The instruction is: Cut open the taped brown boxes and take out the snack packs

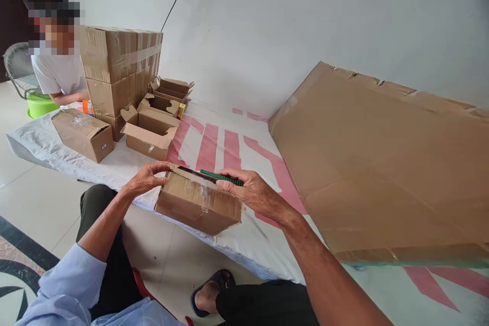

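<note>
A small brown cardboard box [196, 201] sits near the front edge of the cloth-covered table, with clear tape on its near side. My left hand [148, 179] is closed on the box's left end, fingers over the top edge and thumb against the side. Along the top lie a dark strip [189, 170] and a green ribbed piece [225, 177]; their exact kind cannot be made out. My right hand [254, 188] grips the ribbed piece at the box's right end, with the thumb on the near side. The inside of the box is hidden.
Open cartons [148, 130] and a closed carton [82, 132] stand to the left. Behind them rises a stack of taped cartons [122, 56], with another person [61, 71] beside it. A large cardboard sheet [382, 163] leans on the wall at right.
</note>
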The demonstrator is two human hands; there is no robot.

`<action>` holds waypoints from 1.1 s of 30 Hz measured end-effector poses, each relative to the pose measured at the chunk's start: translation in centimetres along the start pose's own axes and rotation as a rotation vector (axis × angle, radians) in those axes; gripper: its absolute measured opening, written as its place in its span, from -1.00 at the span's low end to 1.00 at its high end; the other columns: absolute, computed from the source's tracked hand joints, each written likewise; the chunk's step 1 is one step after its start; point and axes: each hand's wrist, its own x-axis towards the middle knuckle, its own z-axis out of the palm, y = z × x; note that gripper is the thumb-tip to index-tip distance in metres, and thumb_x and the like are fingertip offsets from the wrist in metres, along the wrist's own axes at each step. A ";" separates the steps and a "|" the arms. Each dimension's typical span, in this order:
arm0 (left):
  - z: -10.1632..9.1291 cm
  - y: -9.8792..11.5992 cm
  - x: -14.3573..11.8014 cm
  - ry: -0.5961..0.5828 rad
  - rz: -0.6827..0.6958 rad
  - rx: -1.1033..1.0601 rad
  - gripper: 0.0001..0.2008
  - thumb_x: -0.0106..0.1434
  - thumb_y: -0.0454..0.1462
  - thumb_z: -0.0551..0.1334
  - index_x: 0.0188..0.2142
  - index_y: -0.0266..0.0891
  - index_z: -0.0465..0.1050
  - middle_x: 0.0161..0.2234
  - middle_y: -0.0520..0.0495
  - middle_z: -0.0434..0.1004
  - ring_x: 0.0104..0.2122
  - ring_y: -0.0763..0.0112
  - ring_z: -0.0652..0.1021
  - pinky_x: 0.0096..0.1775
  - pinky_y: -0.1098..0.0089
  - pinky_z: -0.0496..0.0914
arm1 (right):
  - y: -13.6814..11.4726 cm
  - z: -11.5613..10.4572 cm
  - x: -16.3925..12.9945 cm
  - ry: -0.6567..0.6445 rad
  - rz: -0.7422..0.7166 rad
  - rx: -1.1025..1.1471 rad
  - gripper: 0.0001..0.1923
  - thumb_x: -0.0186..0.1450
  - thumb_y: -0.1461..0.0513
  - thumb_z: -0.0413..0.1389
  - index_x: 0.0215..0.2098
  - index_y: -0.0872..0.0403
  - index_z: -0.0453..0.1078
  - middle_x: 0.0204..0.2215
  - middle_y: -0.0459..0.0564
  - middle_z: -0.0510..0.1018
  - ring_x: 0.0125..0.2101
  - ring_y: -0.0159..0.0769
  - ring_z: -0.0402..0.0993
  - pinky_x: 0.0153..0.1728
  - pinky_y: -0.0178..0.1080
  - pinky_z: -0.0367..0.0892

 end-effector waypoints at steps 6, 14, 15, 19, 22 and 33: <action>-0.2 -0.3 0.1 0.004 0.049 0.031 -0.64 0.13 -0.20 0.51 -0.05 -0.18 0.75 0.15 -0.17 0.67 0.22 -0.05 0.54 0.32 0.09 0.31 | -0.1 0.0 1.2 -0.044 0.002 -0.063 -0.58 0.36 -0.11 0.18 -0.10 -0.02 0.67 -0.23 -0.04 0.70 -0.24 -0.16 0.53 -0.25 -0.21 0.38; -0.1 0.1 0.0 -0.009 0.061 0.068 -0.62 0.18 -0.16 0.49 0.00 -0.14 0.77 0.17 -0.15 0.67 0.22 -0.06 0.54 0.32 0.09 0.32 | -0.6 -0.6 1.0 -0.037 -0.009 -0.078 -0.62 0.38 -0.07 0.19 -0.10 -0.03 0.69 -0.22 -0.03 0.71 -0.25 -0.16 0.55 -0.31 -0.21 0.39; -0.1 0.3 0.0 -0.010 0.059 0.074 -0.62 0.19 -0.16 0.49 0.01 -0.13 0.77 0.18 -0.14 0.66 0.23 -0.07 0.54 0.33 0.08 0.31 | -0.6 -0.8 1.0 -0.047 -0.013 -0.081 -0.63 0.38 -0.06 0.19 -0.09 -0.03 0.69 -0.22 -0.03 0.71 -0.25 -0.15 0.54 -0.32 -0.22 0.39; -0.1 0.5 -0.1 -0.016 0.047 0.098 -0.61 0.20 -0.15 0.49 0.03 -0.11 0.77 0.21 -0.14 0.64 0.28 -0.10 0.50 0.37 0.05 0.26 | -0.6 -1.1 1.1 -0.067 -0.019 -0.105 -0.64 0.37 -0.06 0.20 -0.12 -0.03 0.69 -0.27 -0.03 0.70 -0.26 -0.14 0.53 -0.36 -0.22 0.38; -0.2 0.6 -0.1 -0.011 0.051 0.102 -0.60 0.20 -0.14 0.49 0.04 -0.11 0.77 0.21 -0.14 0.65 0.29 -0.11 0.49 0.37 0.05 0.27 | -0.9 -1.3 1.3 -0.085 -0.021 -0.144 -0.65 0.37 -0.04 0.18 -0.14 -0.03 0.69 -0.28 -0.04 0.69 -0.28 -0.16 0.52 -0.34 -0.22 0.37; -0.3 0.1 0.2 -0.033 0.055 0.057 -0.58 0.19 -0.19 0.48 0.06 -0.14 0.75 0.21 -0.16 0.65 0.28 -0.09 0.51 0.34 0.07 0.32 | -4.4 -1.9 3.2 -0.195 0.005 -0.356 -0.65 0.32 0.01 0.16 -0.14 -0.05 0.72 -0.38 -0.06 0.64 -0.39 -0.24 0.42 -0.38 -0.21 0.19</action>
